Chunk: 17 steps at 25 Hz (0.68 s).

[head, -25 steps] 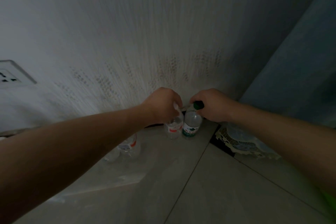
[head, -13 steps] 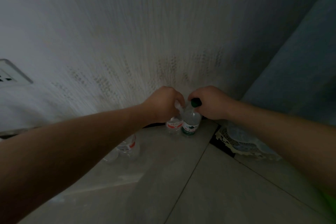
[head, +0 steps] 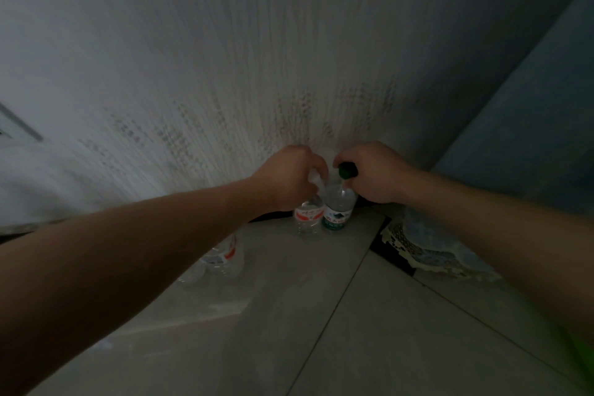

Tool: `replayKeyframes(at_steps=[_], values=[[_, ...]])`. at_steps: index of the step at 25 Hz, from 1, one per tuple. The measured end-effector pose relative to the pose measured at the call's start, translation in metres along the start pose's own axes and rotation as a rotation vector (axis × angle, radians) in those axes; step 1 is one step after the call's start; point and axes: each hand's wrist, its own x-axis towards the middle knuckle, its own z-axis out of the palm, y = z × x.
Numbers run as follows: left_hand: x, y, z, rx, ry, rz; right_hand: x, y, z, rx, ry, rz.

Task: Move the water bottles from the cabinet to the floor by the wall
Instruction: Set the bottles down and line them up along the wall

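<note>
Two small water bottles stand side by side on the tiled floor against the wall. My left hand (head: 291,175) is closed around the top of the red-labelled bottle (head: 308,217), whose white cap shows between my fingers. Around the neck of the green-labelled bottle (head: 337,214), just below its green cap, my right hand (head: 374,175) is closed. Further left, partly hidden behind my left forearm, another red-labelled bottle (head: 225,259) stands on the floor with a clear one (head: 193,275) beside it.
The textured white wall (head: 257,74) rises directly behind the bottles. A blue-grey panel (head: 530,125) closes off the right side. A lace-edged cloth (head: 427,251) lies on the floor at the right. A wall socket edge (head: 16,125) shows at far left.
Both hands and the two bottles have shifted slightly up and toward the wall; the bottles now stand closer to its base.
</note>
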Motion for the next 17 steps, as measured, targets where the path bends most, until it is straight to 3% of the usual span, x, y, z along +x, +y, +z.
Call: replayKeyframes(at_steps=[17], values=[[0.0015, -0.0017, 0.0073, 0.036, -0.034, -0.050, -0.0008, 0.0015, 0.0036, -0.021, -0.024, 0.020]])
